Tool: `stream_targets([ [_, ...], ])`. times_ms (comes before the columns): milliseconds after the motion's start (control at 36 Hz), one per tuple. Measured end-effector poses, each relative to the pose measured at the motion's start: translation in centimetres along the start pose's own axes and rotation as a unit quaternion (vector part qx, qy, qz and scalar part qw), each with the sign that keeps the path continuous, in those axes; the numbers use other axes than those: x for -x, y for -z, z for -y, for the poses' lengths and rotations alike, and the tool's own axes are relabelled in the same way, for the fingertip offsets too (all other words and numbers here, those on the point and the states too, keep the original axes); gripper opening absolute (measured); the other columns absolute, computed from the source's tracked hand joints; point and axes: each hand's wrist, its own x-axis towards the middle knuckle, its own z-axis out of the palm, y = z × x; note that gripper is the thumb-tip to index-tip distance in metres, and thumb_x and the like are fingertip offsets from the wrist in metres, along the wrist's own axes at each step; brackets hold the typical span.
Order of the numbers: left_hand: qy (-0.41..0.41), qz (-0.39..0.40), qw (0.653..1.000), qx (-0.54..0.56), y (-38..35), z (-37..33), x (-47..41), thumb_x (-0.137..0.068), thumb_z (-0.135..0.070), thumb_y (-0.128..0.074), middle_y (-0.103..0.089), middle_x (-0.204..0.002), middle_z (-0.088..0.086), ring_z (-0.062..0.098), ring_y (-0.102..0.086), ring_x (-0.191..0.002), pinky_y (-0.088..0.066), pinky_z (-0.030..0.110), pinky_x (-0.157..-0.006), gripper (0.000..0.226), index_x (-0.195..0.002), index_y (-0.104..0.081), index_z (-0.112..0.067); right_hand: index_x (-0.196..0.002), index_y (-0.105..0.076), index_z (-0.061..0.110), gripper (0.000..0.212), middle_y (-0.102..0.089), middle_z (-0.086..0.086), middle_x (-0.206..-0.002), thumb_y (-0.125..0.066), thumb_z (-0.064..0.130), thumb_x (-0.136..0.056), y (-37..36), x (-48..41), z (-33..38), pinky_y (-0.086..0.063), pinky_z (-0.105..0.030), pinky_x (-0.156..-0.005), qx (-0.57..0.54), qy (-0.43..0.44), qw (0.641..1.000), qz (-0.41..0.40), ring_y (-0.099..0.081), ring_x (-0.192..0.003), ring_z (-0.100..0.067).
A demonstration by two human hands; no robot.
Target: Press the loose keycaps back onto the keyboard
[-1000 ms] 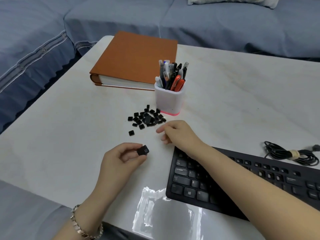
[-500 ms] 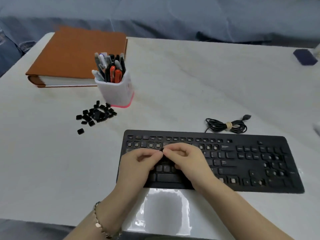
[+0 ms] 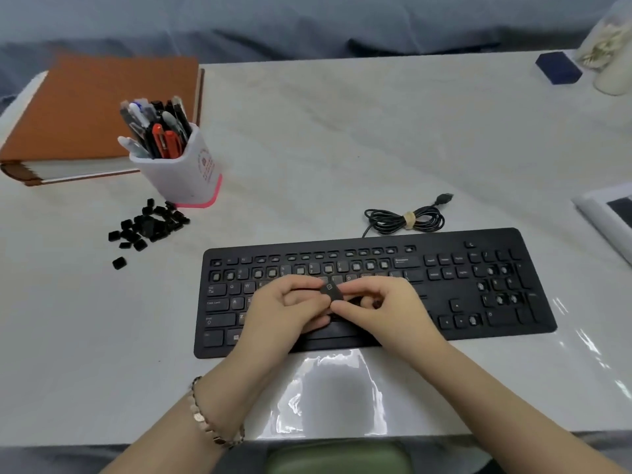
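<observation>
A black keyboard (image 3: 478,289) lies flat on the pale table, with several bare key sockets in its upper rows and number pad. Both my hands hover over its middle letter rows. My left hand (image 3: 284,313) and my right hand (image 3: 383,309) meet fingertip to fingertip and together pinch one black keycap (image 3: 332,291), tilted a little above the keys. A heap of several loose black keycaps (image 3: 150,225) lies on the table to the left of the keyboard, with one stray cap (image 3: 119,262) nearer me.
A white pen holder (image 3: 181,172) full of pens stands behind the heap, beside a brown binder (image 3: 85,107). The keyboard's coiled cable (image 3: 405,220) lies behind it. A clear plastic bag (image 3: 328,395) lies in front. A dark blue box (image 3: 558,67) and a white tray (image 3: 605,213) sit at right.
My left hand carried the keycap from the table over to the keyboard, and my right hand joined it. The cap now shows lifted and tilted between both hands' fingertips.
</observation>
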Motion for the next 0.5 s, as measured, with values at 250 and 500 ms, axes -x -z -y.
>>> stream_targets([
  [250, 0.002, 0.005, 0.999, -0.032, -0.6, 0.3, 0.0, -0.084, 0.003, -0.065, -0.072, -0.069, 0.011, 0.016, -0.072, -0.068, -0.058, 0.021, -0.066, 0.011, -0.075, -0.068, -0.003, -0.081, -0.064, 0.03, 0.024, -0.057, 0.02, -0.056, -0.074, 0.009, -0.075, 0.7, 0.6, -0.6, -0.038, -0.005, -0.059, 0.066, 0.084, 0.993, -0.046, -0.044, -0.051, -0.003],
  [500, -0.081, 0.045, 0.985, -0.148, -2.1, 1.7, -0.1, -0.082, -0.003, -0.068, -0.073, -0.071, 0.003, 0.009, -0.063, -0.069, -0.049, 0.016, -0.068, 0.023, -0.066, -0.072, -0.019, -0.086, -0.073, 0.012, 0.024, -0.053, 0.018, -0.07, -0.076, 0.018, -0.063, 3.7, 2.1, -2.4, -0.031, 0.005, -0.068, 0.224, 0.197, 0.953, -0.053, -0.047, -0.071, 0.022],
])
